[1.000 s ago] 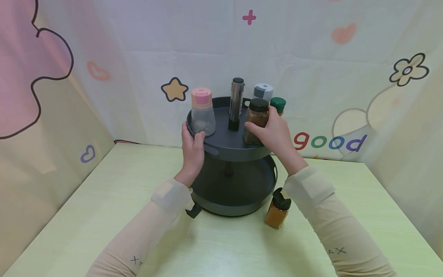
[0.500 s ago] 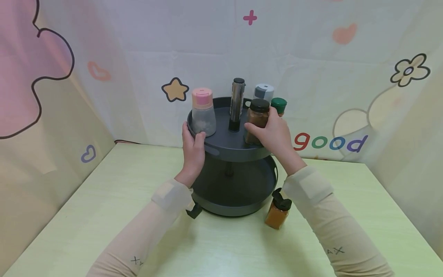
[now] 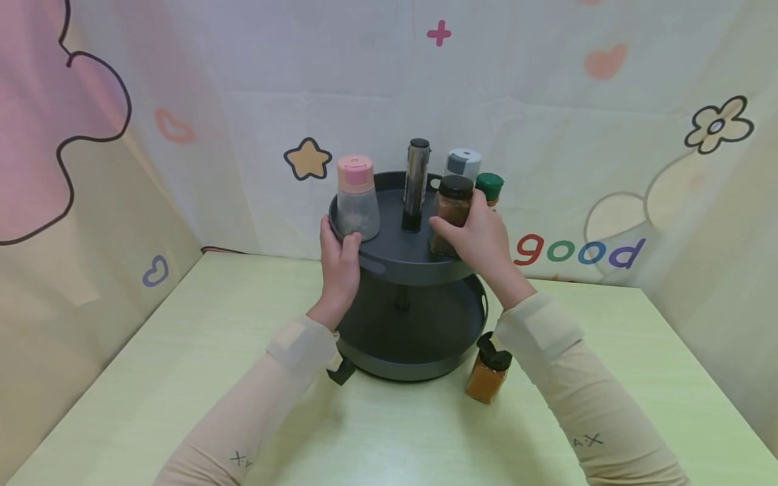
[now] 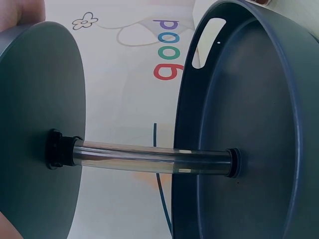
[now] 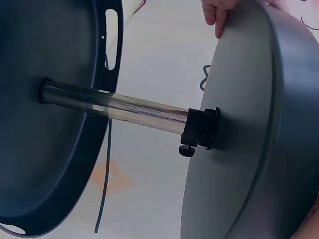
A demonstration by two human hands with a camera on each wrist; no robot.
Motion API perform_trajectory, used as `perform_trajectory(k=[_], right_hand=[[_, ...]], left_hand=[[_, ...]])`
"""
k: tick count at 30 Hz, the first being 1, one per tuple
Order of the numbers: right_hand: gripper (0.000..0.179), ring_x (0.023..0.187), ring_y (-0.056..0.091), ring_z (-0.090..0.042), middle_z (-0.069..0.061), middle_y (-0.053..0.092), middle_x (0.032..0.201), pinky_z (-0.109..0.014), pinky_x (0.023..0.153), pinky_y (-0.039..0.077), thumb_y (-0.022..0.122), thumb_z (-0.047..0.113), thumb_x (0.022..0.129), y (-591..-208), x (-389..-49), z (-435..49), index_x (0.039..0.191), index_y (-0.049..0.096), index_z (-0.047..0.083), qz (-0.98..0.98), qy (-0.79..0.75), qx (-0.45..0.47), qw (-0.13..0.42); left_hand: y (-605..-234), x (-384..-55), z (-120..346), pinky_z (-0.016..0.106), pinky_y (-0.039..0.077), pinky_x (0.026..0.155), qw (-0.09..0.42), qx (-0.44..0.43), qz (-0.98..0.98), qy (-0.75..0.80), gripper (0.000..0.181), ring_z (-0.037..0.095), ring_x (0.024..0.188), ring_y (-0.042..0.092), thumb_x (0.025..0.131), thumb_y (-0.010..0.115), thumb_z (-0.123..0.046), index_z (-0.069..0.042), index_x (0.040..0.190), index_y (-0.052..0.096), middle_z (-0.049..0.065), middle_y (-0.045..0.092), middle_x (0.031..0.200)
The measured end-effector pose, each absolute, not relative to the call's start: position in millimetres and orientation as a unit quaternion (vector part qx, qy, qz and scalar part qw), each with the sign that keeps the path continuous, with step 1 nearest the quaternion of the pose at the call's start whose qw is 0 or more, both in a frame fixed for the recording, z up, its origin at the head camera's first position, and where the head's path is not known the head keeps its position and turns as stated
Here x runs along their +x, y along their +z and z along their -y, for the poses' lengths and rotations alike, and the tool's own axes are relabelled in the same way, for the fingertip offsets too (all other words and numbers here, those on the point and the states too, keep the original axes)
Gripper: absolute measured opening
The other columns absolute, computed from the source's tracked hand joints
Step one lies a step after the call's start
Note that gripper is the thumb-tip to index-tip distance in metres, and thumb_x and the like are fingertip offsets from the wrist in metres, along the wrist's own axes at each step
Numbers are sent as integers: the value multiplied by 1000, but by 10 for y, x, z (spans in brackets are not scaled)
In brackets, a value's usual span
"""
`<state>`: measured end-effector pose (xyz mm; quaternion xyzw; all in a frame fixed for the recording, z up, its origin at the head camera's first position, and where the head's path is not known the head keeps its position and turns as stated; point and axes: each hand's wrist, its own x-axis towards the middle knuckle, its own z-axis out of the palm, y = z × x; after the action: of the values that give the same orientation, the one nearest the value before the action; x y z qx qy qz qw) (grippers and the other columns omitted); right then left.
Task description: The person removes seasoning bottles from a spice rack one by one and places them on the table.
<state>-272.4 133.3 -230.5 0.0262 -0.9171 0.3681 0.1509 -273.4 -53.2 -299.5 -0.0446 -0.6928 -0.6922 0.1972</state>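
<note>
A dark grey two-tier turntable tray (image 3: 419,273) stands on the table, its tiers joined by a metal post (image 4: 149,157). My left hand (image 3: 340,266) grips the upper tier's left rim, thumb over the edge beside a pink-capped clear bottle (image 3: 357,206). On the tier's right side, my right hand (image 3: 486,236) holds a black-lidded spice jar (image 3: 451,212) with brown contents between thumb and fingers. Behind that jar are a green-capped container (image 3: 489,183) and a bottle with a grey-white cap (image 3: 463,160). Both wrist views look between the tiers; the left hand's fingertips (image 5: 215,15) show at the top of the right one.
A small jar of orange-brown spice (image 3: 486,381), its black flip lid raised, stands on the table (image 3: 401,432) by the lower tier's front right. A small black piece (image 3: 342,371) lies under the left wrist. Behind everything hangs a printed cloth (image 3: 243,155).
</note>
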Motion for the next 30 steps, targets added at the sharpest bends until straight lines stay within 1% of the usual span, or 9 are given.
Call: perform_trajectory(k=[8,12,19,24,30], right_hand=[[69,105,52,-28,-16,54,119,-44,87,44,61,40,78,-2338,-2729,-1347,129,32,4,911,378,31,162],[66,102,53,-28,-16,55,115,-43,86,44,61,39,78,-2343,-2704,-1346,126,34,4,904,388,41,175],[59,96,55,-25,-13,59,107,-40,81,45,60,39,78,-2355,-2690,-1354,121,38,5,892,404,56,194],[61,98,54,-26,-14,57,110,-41,84,45,59,38,79,-2359,-2711,-1368,124,36,5,886,422,55,186],[63,101,53,-25,-13,54,116,-42,88,44,59,37,79,-2368,-2698,-1373,128,34,6,867,456,59,193]], left_hand=[[-2995,-2733,534,40,21,107,201,-49,693,-691,64,17,125,24,87,35,-21,-13,141,4,2,18,143],[-2992,-2726,534,41,20,107,201,-45,694,-690,64,17,125,23,87,35,-22,-13,141,3,2,17,143],[-3005,-2738,537,38,18,108,206,-45,697,-685,66,15,129,20,86,35,-21,-11,142,1,2,12,146],[-3000,-2739,532,38,17,109,207,-45,699,-683,65,15,129,20,87,35,-22,-12,142,1,1,11,146],[-3008,-2745,532,38,19,108,211,-53,695,-685,65,16,127,22,87,35,-21,-11,142,2,2,14,145]])
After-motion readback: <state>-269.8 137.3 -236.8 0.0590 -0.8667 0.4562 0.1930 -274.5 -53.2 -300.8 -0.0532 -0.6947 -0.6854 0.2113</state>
